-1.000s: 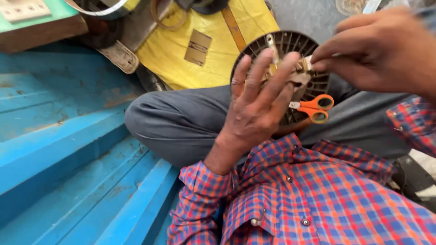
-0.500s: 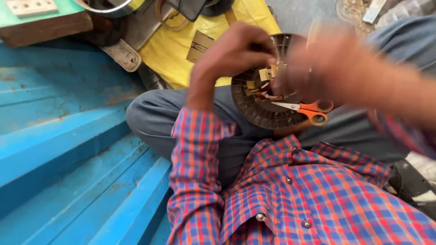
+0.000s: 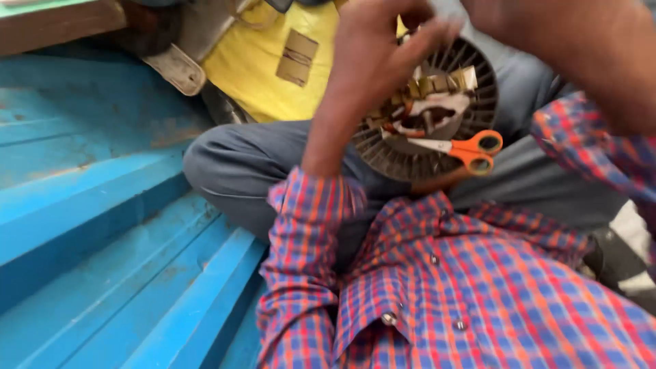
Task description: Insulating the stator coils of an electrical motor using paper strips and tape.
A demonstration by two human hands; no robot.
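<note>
A round dark finned motor stator (image 3: 400, 156) with copper windings and pale insulation in its middle rests on my lap. Small scissors (image 3: 471, 149) with orange handles lie across its lower right part. My left hand (image 3: 383, 55) is raised over the stator's upper left, back toward the camera, fingers curled near its top rim. My right hand (image 3: 547, 31) is blurred at the top right, above the stator's upper edge. Whether either hand grips anything is hidden.
I sit cross-legged in grey trousers (image 3: 239, 164) and a red-blue plaid shirt (image 3: 478, 294). A blue ribbed metal surface (image 3: 102, 225) spreads to the left. A yellow bag (image 3: 266, 75) lies beyond my knee, and a green-topped wooden block (image 3: 61, 24) sits at the top left.
My left hand turned from an open palm on the stator's face to a raised, curled hand at its top rim. My right hand rose up and to the right. The scissors stayed put.
</note>
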